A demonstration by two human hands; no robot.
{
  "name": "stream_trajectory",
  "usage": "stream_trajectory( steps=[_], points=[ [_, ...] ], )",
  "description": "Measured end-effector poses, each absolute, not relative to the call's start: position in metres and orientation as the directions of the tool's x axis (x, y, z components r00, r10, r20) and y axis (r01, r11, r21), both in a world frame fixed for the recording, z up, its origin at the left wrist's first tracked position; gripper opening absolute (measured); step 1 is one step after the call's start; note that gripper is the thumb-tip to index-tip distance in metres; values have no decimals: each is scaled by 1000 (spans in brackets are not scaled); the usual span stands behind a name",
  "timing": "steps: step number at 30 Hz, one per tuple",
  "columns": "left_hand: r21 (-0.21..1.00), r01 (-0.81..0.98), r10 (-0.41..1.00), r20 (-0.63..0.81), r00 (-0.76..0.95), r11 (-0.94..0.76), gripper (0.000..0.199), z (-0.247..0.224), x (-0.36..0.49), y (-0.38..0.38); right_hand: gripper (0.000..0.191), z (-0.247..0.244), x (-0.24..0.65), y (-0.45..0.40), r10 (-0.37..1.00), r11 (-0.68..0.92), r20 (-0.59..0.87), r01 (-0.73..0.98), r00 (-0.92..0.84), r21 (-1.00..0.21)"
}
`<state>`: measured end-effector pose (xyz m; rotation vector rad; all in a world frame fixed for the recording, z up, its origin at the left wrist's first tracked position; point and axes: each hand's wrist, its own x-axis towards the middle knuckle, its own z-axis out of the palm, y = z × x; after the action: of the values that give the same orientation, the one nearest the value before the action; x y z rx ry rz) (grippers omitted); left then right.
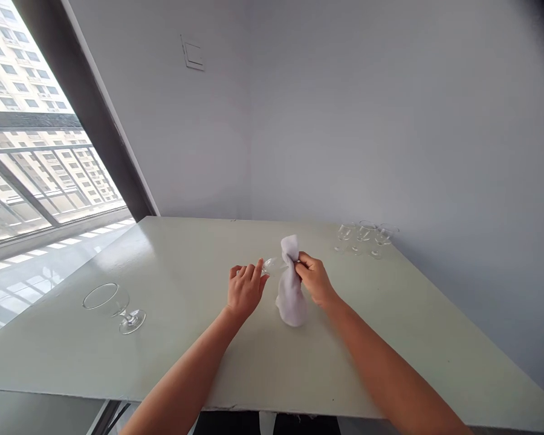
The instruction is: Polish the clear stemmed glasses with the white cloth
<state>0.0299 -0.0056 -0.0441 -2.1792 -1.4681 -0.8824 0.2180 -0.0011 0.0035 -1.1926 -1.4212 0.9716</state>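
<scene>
A stemmed glass (274, 266) is held sideways above the middle of the table. My left hand (246, 285) is closed around its left end, so that end is hidden behind my fingers. On the right, my right hand (315, 278) pinches a white cloth (292, 296) against the other end of the glass. The cloth bunches at the fingers, with one end sticking up and the longer part hanging toward the table. How far the cloth reaches into or around the glass, I cannot tell.
One larger stemmed glass (126, 307) stands at the left of the pale table (185, 356). Three stemmed glasses (363, 234) stand in a row at the far right, near the wall (390, 121). A window (36, 133) is at the left.
</scene>
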Motion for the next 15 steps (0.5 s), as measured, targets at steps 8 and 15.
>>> stream_trajectory(
  steps=[8,15],
  points=[
    [14,908,678,671,302,-418,32,-46,22,-1,44,26,233,-16,880,19,-62,165,-471,-986],
    [-13,820,625,641,447,-573,29,-46,28,-3,54,8,238,-16,711,-161,-191,107,-677,-981]
  ],
)
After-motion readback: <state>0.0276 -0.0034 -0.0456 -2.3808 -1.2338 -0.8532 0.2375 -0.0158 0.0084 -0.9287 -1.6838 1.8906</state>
